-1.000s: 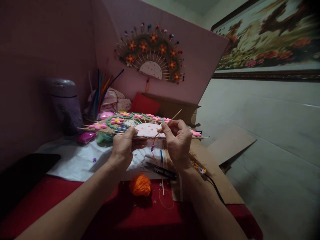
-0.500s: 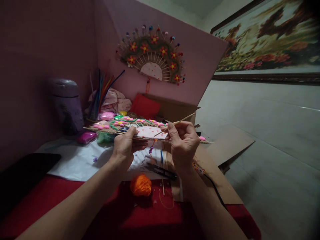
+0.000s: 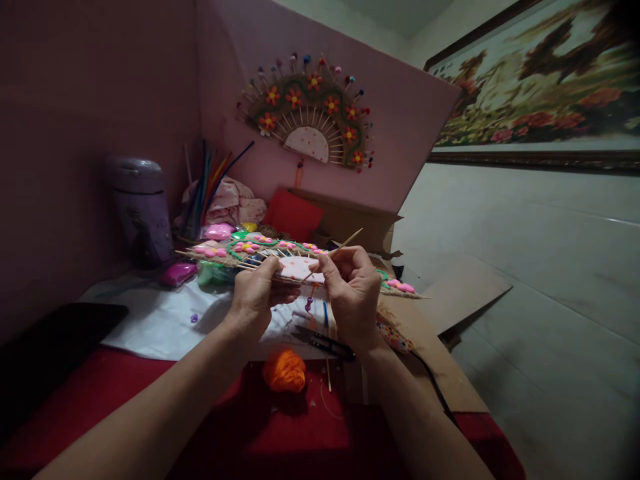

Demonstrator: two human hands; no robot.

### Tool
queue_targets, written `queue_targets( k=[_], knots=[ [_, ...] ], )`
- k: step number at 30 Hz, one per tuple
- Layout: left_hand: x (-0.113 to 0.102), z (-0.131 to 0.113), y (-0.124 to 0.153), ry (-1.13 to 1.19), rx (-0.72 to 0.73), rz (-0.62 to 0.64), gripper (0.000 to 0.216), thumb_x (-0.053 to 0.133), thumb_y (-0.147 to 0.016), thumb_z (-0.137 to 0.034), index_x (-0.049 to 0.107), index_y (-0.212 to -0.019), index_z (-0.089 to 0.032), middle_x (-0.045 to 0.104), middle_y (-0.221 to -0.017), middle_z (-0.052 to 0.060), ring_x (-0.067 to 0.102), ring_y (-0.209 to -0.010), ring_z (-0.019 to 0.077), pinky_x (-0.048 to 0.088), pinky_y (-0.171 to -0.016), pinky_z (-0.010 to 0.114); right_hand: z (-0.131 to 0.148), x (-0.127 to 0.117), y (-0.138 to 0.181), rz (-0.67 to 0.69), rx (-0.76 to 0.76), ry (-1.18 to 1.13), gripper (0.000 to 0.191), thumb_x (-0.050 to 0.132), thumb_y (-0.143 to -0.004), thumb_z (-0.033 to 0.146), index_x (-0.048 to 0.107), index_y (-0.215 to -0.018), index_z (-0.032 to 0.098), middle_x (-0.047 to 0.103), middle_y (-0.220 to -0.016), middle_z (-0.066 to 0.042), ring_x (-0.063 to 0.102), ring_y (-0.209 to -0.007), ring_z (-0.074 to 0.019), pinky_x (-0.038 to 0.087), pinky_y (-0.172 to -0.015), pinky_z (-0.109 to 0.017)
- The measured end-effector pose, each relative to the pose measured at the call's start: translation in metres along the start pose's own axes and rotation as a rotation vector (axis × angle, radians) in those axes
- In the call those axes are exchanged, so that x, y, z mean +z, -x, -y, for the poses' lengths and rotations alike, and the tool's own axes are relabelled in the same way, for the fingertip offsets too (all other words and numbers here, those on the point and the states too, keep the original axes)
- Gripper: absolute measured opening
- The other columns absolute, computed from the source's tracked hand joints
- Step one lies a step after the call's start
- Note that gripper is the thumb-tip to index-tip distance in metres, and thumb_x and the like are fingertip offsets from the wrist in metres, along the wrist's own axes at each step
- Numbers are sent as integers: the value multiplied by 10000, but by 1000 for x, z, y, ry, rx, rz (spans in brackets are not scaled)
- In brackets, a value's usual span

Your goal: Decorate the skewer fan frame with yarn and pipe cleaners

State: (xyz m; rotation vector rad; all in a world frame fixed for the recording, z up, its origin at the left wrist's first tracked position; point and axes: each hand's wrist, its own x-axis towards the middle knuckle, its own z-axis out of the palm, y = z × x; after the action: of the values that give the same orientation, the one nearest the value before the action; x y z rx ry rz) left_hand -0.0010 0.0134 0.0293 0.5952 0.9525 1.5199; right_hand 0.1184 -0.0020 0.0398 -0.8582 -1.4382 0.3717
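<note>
Gripping half-round, pink-flowered burlap fan [image 3: 297,267] with left hand [image 3: 255,293], pinching thin, pale wooden stick [image 3: 351,239] with right hand [image 3: 353,293] (beyond orange yarn ball [image 3: 285,371] toward front edge of red surface [image 3: 300,433]).

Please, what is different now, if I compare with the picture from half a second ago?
The right hand moved left, toward the left hand, and its thin tan stick now slants more steeply. The semicircular brown fan with pink flowers dips slightly at its right end. Nothing was newly grasped or released. The round orange yarn ball stayed put.
</note>
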Motion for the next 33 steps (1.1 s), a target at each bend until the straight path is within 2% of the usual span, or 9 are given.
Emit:
queue_targets(
  k=[10, 17, 22, 29, 33],
  knots=[
    [2, -1, 1, -22, 8, -28, 107, 563, -606, -163, 603, -667, -85, 620, -467, 74, 548, -341, 171, 449, -295, 248, -3, 7, -3, -64, 15, 73, 145, 569, -814, 309, 481, -785, 198, 617, -653, 10, 611, -598, -132, 454, -551, -254],
    [3, -3, 3, -29, 16, -17, 103, 548, -599, -155, 590, -652, -77, 614, -460, 76, 548, -334, 168, 457, -307, 249, -2, 13, -17, -129, 107, 141, 118, 557, -780, 268, 477, -732, 196, 583, -596, 21, 611, -544, -139, 421, -489, -246],
    [3, -4, 0, -28, 16, -39, 82, 549, -599, -158, 570, -645, -93, 618, -464, 68, 554, -334, 171, 463, -311, 252, -6, 15, -30, -102, 152, 191, 116, 564, -739, 260, 482, -688, 196, 565, -551, 26, 585, -509, -143, 415, -488, -258],
    [-1, -2, -4, 10, -1, -13, 91, 546, -602, -149, 582, -654, -84, 620, -471, 78, 567, -354, 172, 463, -314, 239, -10, 15, -41, -114, 108, 249, 91, 561, -714, 221, 488, -666, 196, 550, -543, 24, 554, -515, -137, 408, -504, -261],
    [-2, -2, -5, 2, -2, -22, 96, 547, -617, -158, 582, -669, -85, 627, -476, 85, 575, -362, 178, 471, -318, 242, -4, 5, -47, -205, 33, 264, 112, 561, -738, 235, 469, -690, 193, 548, -553, 32, 583, -525, -139, 408, -508, -255]
  ],
)
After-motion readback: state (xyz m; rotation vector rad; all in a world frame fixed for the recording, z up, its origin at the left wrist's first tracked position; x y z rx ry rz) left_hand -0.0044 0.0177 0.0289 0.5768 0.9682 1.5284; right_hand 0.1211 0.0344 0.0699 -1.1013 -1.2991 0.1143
